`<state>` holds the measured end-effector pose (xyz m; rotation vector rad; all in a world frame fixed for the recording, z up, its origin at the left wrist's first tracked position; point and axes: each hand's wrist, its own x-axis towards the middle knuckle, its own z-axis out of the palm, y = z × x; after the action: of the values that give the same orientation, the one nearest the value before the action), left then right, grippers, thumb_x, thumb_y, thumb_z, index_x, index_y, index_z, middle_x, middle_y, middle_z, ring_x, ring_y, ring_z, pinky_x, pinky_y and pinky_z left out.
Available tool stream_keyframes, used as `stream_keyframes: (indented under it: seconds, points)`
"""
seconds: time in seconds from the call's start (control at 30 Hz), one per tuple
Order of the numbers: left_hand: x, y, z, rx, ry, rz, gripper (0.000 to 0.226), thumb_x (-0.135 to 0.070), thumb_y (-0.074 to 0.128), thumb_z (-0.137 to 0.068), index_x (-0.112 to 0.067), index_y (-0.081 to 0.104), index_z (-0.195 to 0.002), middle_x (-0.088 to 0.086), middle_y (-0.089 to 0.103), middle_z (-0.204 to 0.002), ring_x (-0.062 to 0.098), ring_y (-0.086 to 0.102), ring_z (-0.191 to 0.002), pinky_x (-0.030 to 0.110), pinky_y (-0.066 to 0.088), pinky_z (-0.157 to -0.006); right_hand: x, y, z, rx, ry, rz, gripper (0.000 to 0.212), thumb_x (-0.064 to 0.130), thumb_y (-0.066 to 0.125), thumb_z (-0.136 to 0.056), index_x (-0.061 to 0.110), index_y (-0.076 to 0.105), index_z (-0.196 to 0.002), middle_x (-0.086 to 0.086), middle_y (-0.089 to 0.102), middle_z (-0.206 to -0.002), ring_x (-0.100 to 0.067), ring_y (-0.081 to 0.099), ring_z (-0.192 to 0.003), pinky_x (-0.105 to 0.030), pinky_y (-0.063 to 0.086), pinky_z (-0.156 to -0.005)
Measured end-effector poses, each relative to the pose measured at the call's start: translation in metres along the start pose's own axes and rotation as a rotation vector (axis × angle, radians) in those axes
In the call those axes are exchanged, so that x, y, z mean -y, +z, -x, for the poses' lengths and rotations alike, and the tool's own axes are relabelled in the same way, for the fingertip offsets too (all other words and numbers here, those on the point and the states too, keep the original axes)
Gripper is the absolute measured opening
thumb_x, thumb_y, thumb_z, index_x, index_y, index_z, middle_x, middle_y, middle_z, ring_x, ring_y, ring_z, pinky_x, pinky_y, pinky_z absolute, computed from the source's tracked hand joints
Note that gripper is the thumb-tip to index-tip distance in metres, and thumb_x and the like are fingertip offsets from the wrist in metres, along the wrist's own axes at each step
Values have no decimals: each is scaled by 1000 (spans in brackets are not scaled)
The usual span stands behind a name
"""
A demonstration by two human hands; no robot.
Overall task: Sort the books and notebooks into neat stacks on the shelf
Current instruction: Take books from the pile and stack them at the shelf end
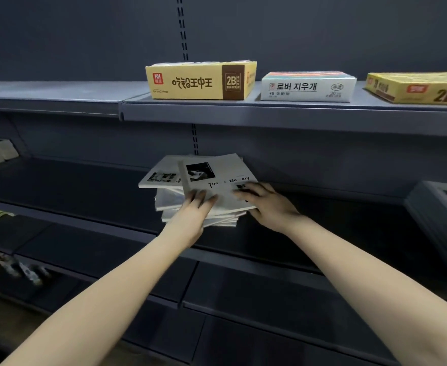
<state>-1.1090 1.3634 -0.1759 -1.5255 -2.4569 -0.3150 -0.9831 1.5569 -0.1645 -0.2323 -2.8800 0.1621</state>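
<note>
On the middle shelf [85, 190], the left hand [190, 211] and right hand [268, 204] grip the top notebook [217, 175] (fingers over its cover) on 1 skewed stack [165, 203].

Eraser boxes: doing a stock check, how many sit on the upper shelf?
3, all on the upper shelf: a yellow box mid-frame, a white box right of it, a second yellow box cut off at the right edge. More may lie out of frame.
</note>
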Motion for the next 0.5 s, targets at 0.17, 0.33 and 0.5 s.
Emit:
stream_keyframes:
  seconds: [0.17, 0.33, 0.5]
  points:
    - [-9, 12, -10, -11, 90, 25, 76, 20, 42, -76, -11, 34, -145, 20, 33, -148, 41, 22, -139, 50, 26, -113, -14, -3, 15, 52, 51, -44, 83, -10, 34, -85, 43, 19, -146, 10, 9, -158, -14, 3, -146, -34, 27, -113]
    - [-43, 16, -31, -76, 194, -78, 85, 24, 41, -56, -3, 47, -137, 25, 49, -133, 46, 42, -126, 55, 41, -101, -39, -11, 38, -37, 127, -22, 89, -17, 32, -79, 40, 22, -146, 9, 16, -156, -13, 5, -145, -28, 16, -116]
    - [-96, 23, -55, -22, 208, 10, 89, 21, 42, -71, -18, 24, -149, 12, 24, -154, 32, 16, -144, 46, 26, -114, -79, -27, 77, -82, 195, 78, 76, -12, 36, -85, 29, 24, -148, 7, 22, -155, -16, 10, -144, -22, 13, -114]
